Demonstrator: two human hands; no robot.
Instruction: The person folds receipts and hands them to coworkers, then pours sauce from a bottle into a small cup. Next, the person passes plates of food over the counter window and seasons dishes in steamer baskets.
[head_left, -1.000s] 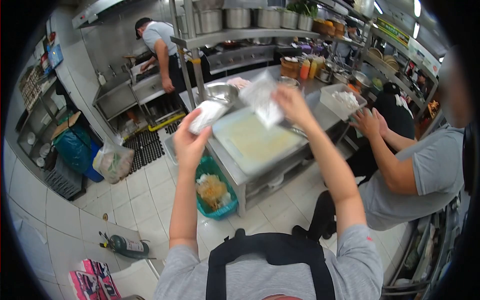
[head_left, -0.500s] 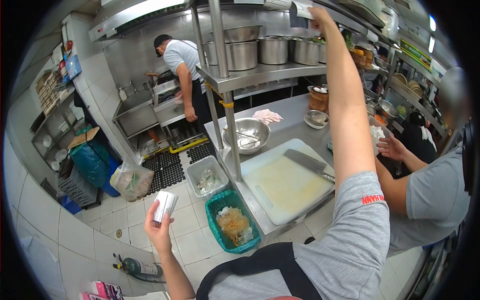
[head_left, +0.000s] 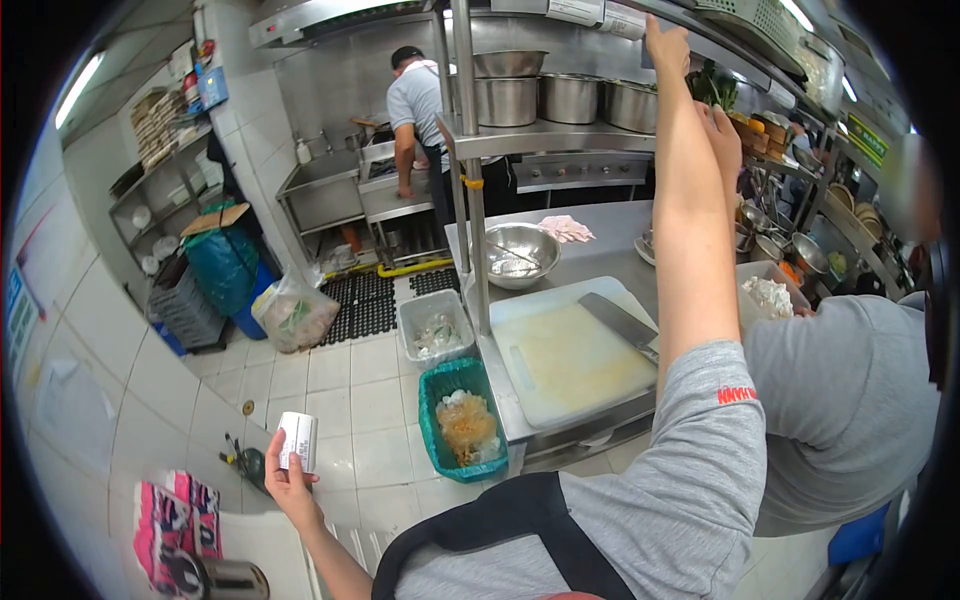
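Note:
Low on the left, my left hand grips a small stack of white printed paper slips, thumb across the front. My right hand is raised to the rail under the top shelf. Its fingertips meet the right edge of a white paper slip, and the other fingers look curled. Beside that hangs another printed slip. Below my right arm, a large knife lies on a white cutting board. A metal bowl and a pink cloth sit behind the board.
Steel pots stand on the middle shelf. A green-lined bin and a grey tub stand left of the counter. Another person's hand shows beyond my forearm. One co-worker stands close on the right, another at the back.
The view has swung left, so the counter sits higher. My right hand has moved slightly right along the slip, and the dark flap beneath it no longer shows. My left hand still holds its slips.

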